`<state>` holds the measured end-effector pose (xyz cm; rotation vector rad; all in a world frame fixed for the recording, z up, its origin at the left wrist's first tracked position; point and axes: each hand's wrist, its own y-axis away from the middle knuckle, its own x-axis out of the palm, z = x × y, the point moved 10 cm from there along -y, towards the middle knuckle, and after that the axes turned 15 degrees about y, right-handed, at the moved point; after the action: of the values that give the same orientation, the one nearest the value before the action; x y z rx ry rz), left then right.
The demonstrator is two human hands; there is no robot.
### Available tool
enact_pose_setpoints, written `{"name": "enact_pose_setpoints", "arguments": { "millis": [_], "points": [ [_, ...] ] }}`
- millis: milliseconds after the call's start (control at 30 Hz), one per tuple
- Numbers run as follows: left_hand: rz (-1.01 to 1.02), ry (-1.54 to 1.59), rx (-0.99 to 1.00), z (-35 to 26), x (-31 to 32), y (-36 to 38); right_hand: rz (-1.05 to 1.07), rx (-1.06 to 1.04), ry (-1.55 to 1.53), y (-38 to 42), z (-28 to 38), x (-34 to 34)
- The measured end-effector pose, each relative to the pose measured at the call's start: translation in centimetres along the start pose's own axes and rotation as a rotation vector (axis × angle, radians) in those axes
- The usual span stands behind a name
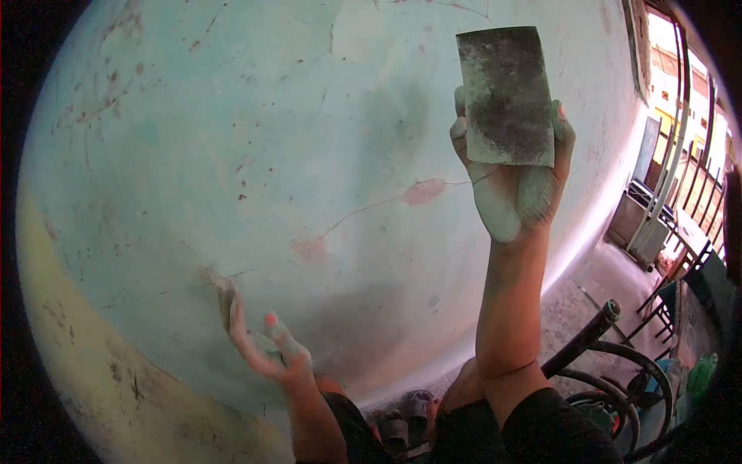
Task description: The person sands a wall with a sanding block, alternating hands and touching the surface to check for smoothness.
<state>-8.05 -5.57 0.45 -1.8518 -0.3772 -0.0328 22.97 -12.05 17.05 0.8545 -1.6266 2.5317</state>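
A dark rectangular sheet of sandpaper (506, 97), dusted with pale powder, lies across the palm of my right hand (514, 182). The fingers and thumb grip its side edges, and the palm is whitened with dust. My left hand (259, 336) is lower and to the left, beside the wall, with its fingers apart and nothing in it. Both hands are in front of a pale green wall (309, 131) with a crack, pinkish patches and small reddish spots.
Dark curved metal bars (587, 340) stand at the lower right. Beyond them are a barred opening (696, 147), dark furniture and a green plastic item (702, 373). My legs and a shoe (416, 405) show at the bottom. Yellowish wall (100, 363) is at the lower left.
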Motion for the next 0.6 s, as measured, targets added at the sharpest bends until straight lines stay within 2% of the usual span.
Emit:
{"name": "enact_pose_setpoints", "arguments": {
  "millis": [133,233,300,333,400,533,600],
  "points": [
    [-0.035,0.036,0.031,-0.6,-0.4,0.6,-0.038,-0.066,-0.019,0.0,1.1,-0.6],
    [-0.022,0.169,-0.087,0.6,0.2,0.7,0.005,-0.100,-0.059,-0.2,1.8,-0.4],
    [-0.267,1.267,-0.499,4.8,1.4,1.9,0.035,-0.091,-0.096,-0.3,2.0,-0.6],
    [-0.272,1.255,-0.501,5.1,1.4,1.9,0.086,-0.093,-0.109,-0.3,2.1,-0.6],
    [-0.152,1.831,-0.626,4.8,3.7,1.8,0.130,-0.079,-0.135,-0.4,2.3,-0.9],
    [-0.191,1.931,-0.704,4.7,4.5,1.8,0.257,-0.032,-0.077,-0.8,2.7,-0.8],
    [-0.128,1.996,-0.732,4.2,5.1,1.8,0.326,-0.041,-0.105,-0.7,2.9,-0.9]
  ]
}}
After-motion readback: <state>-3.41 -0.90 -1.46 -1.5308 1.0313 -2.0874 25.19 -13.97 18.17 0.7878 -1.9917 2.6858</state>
